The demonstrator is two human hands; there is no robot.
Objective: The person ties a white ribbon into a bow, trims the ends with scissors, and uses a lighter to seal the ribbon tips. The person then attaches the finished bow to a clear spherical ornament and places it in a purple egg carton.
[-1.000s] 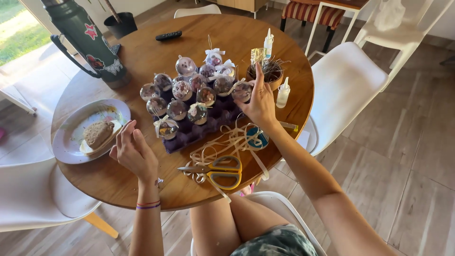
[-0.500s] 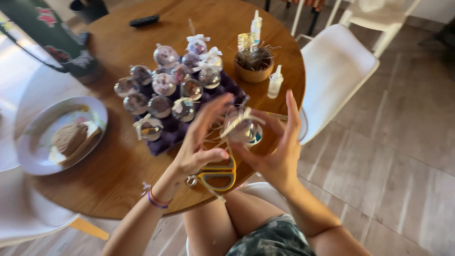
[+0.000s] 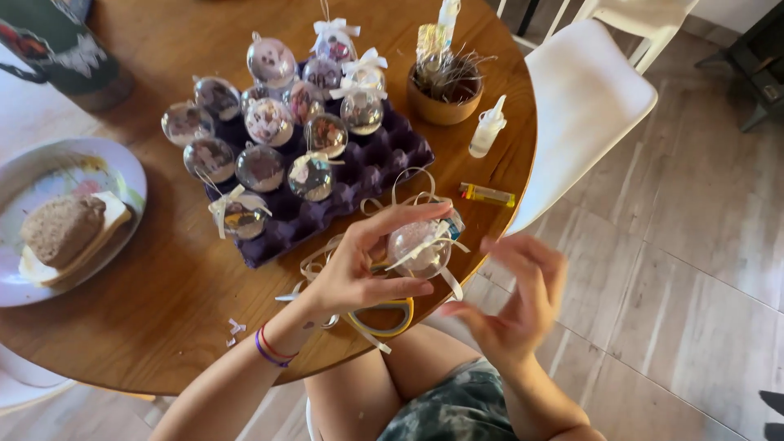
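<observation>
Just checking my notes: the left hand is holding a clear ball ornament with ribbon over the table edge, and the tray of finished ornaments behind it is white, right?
Not quite. In the head view the tray is dark purple, not white. The rest holds: the left hand holds the clear ball ornament with ribbon over the table edge.

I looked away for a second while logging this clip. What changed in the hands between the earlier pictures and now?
The right hand left the ornaments in the purple tray and drew back toward the body, now open beside the left hand. The left hand moved from near the plate and took hold of a clear ball ornament with white ribbon. The tray, plate, small bottle and scissors stayed put.
</observation>
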